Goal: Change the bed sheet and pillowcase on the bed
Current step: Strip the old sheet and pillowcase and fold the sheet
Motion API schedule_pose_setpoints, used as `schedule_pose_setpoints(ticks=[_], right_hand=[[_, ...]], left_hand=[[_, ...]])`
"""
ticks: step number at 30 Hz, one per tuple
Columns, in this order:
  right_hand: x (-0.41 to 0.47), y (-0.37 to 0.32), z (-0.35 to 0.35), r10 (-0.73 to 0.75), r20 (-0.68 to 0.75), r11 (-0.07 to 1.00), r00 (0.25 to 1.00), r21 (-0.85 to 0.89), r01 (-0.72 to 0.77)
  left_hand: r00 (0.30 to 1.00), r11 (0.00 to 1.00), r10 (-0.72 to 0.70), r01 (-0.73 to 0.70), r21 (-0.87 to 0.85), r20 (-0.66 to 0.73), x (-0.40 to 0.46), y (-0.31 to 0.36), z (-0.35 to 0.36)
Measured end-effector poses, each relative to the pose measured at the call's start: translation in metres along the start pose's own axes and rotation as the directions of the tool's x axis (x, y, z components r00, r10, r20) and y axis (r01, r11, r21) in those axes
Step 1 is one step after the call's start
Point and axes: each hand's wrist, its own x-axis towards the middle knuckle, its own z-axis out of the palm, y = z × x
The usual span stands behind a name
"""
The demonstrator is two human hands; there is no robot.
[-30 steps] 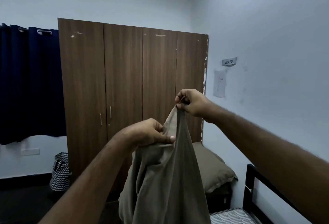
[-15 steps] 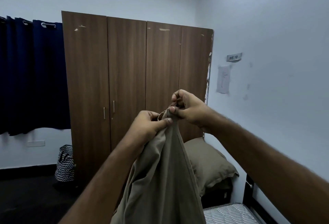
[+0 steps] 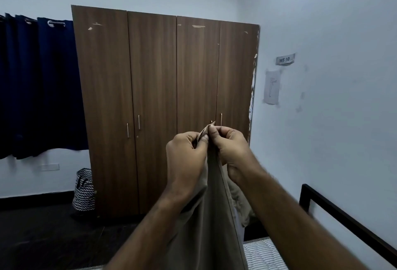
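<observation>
A tan bed sheet (image 3: 211, 222) hangs down in front of me from both hands. My left hand (image 3: 185, 158) and my right hand (image 3: 231, 148) are pressed close together at chest height, each pinching the sheet's top corner between thumb and fingers. A small tip of cloth sticks up between them. The striped bare mattress (image 3: 263, 253) shows at the lower right. A tan pillow (image 3: 240, 203) is mostly hidden behind the sheet and my right forearm.
A four-door brown wardrobe (image 3: 154, 102) stands straight ahead. Dark blue curtains (image 3: 36, 85) hang at the left. A zigzag-patterned bag (image 3: 84, 190) sits on the dark floor beside the wardrobe. The black bed frame rail (image 3: 343, 220) runs along the right wall.
My left hand has slid up the sheet's edge to meet my right hand, and both now pinch the same corner. The view has shifted left and lower.
</observation>
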Motion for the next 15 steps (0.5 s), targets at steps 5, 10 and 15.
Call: schedule_pose_setpoints(ticks=[5, 10, 15], right_hand=[[0.011, 0.006, -0.002, -0.287, 0.0, 0.928, 0.958, -0.247, 0.278], [0.032, 0.004, -0.016, -0.177, 0.051, 0.976, 0.983, 0.14, 0.168], [0.065, -0.001, -0.013, -0.173, 0.153, 0.979, 0.973, 0.136, 0.153]], left_hand=[[0.995, 0.992, -0.096, 0.095, -0.087, -0.012, -0.032, 0.016, 0.009], [0.97, 0.936, -0.045, -0.042, 0.349, 0.239, -0.081, 0.009, 0.018], [0.843, 0.852, 0.357, -0.47, 0.23, 0.402, -0.065, 0.024, 0.019]])
